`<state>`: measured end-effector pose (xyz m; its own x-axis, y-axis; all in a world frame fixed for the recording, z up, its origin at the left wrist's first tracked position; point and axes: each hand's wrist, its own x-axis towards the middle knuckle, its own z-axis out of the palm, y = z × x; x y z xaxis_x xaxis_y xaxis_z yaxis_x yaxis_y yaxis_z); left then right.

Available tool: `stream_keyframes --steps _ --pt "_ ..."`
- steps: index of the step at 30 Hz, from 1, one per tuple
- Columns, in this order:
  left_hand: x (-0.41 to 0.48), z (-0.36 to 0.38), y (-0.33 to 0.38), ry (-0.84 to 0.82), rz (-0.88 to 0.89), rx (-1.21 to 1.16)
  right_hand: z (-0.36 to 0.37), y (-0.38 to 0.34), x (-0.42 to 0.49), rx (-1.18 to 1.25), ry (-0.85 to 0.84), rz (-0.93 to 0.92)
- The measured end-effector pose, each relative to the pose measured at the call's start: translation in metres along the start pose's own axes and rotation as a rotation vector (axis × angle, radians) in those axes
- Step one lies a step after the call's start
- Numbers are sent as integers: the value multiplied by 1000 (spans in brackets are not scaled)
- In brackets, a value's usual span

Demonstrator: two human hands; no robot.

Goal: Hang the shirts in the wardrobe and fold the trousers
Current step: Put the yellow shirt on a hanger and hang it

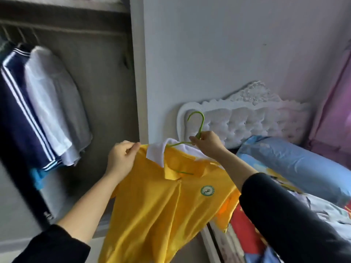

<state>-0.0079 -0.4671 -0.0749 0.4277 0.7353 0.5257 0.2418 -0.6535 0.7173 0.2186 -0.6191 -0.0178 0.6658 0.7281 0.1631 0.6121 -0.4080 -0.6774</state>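
Note:
A yellow polo shirt (163, 205) with a white collar and a round green badge hangs on a green wire hanger (197, 122) in mid-air in front of me. My left hand (121, 158) grips the shirt's left shoulder. My right hand (207, 144) pinches the hanger at the base of its hook. The open wardrobe (106, 76) is to the left, with a navy striped jacket (20, 118) and a pale grey-white shirt (55, 107) hanging inside.
The white wardrobe side panel (140, 73) stands just behind the shirt. A bed with a white tufted headboard (247, 122), a blue pillow (296, 164) and a colourful cover lies to the right. Pink curtain at the far right.

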Motion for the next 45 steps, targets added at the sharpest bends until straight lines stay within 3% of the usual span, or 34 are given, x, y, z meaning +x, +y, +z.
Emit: stream_keyframes --steps 3,8,14,18,24,27,32,36,42,45 --pt "7 -38 -46 -55 -76 46 37 -32 21 104 -32 -35" --pt "29 -86 -97 -12 -170 134 77 -84 48 133 -117 -141" --pt "44 -87 -140 -125 -275 208 122 -112 77 159 -145 -183" --pt "58 -93 -159 -80 -195 241 141 -114 105 177 -158 -196" --pt "98 -112 -186 -187 -216 383 175 -123 162 94 -173 -241" --pt "116 -123 -197 -198 -266 438 197 -136 188 38 -203 -264" --pt "142 -142 -219 -80 -371 498 226 -165 228 38 -237 -303" --pt "168 -144 -233 -138 -493 498 243 -194 251 63 -259 -358" --pt "229 -124 -238 -202 -425 371 259 -233 283 84 -332 -371" --pt "263 -110 -239 -118 -348 387 267 -252 303 68 -352 -369"
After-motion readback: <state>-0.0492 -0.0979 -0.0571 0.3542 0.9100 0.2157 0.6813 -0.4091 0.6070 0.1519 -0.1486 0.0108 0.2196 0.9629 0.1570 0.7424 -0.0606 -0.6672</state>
